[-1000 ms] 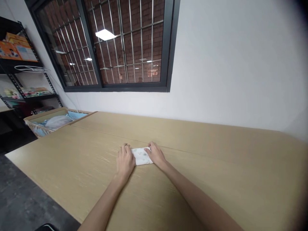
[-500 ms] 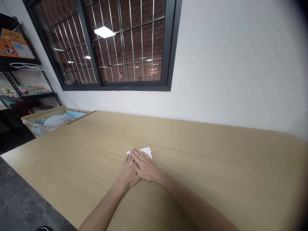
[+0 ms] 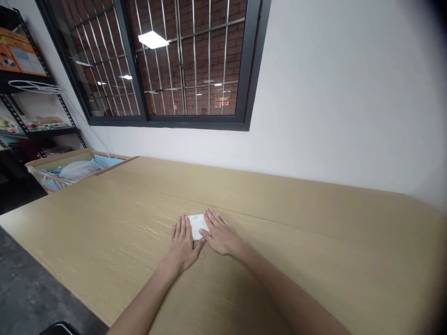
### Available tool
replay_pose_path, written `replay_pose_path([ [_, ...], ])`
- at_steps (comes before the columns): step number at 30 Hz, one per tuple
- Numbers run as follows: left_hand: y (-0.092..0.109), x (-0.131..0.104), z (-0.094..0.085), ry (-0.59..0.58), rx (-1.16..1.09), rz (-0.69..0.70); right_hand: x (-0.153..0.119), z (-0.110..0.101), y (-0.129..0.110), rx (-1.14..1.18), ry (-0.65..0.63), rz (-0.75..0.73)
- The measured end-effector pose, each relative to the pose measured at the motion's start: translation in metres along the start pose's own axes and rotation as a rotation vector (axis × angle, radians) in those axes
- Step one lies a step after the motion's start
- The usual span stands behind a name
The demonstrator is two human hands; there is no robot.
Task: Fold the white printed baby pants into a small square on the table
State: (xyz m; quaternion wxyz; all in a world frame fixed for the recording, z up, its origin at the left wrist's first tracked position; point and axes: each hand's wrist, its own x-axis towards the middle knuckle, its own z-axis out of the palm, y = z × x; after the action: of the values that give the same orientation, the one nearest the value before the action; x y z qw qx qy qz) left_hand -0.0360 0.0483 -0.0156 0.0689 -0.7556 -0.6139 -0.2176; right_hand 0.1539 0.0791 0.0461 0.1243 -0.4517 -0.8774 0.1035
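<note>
A small white cloth or tissue [image 3: 198, 225] lies flat on the tan tabletop [image 3: 104, 223], its middle showing between my two hands. My left hand [image 3: 183, 244] rests palm down at its left edge, fingers stretched forward and thumb out to the right. At the right edge, my right hand [image 3: 220, 234] lies flat over part of it, fingers extended and the thumb on the white surface. Neither hand is closed around anything. Whatever part of the cloth is under the palms is hidden.
An open wooden-edged box [image 3: 84, 168] with blue and whitish cloth or plastic stands at the table's far left end. Behind it is a black shelf rack [image 3: 52, 132] with orange boxes. A white wall [image 3: 331, 102] and a barred window border the table's back edge.
My hands were overlapping, the right on top of the left; now they are apart on either side of the cloth, and more of its surface shows. The view has shifted slightly.
</note>
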Motion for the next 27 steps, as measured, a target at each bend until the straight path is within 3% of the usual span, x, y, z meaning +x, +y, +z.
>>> replay_pose_path([
  [4,0.001,0.003,-0.012,0.085,-0.005,0.069,-0.003,-0.018,0.009,-0.016,-0.030,0.089],
  [8,0.002,0.009,-0.038,0.114,-0.022,0.260,-0.007,-0.039,0.007,-0.001,0.027,-0.072],
  [12,0.000,0.009,-0.044,0.088,-0.042,0.255,-0.008,-0.049,0.005,0.074,-0.021,-0.177],
  [19,-0.007,0.011,-0.028,0.053,-0.173,0.174,-0.005,-0.037,0.024,0.117,-0.087,-0.168],
  [23,-0.008,0.015,-0.030,0.066,-0.228,0.158,0.001,-0.024,0.033,0.185,0.035,-0.144],
  [27,-0.007,0.018,-0.044,0.088,-0.326,0.114,0.007,-0.021,0.034,0.342,0.202,-0.098],
])
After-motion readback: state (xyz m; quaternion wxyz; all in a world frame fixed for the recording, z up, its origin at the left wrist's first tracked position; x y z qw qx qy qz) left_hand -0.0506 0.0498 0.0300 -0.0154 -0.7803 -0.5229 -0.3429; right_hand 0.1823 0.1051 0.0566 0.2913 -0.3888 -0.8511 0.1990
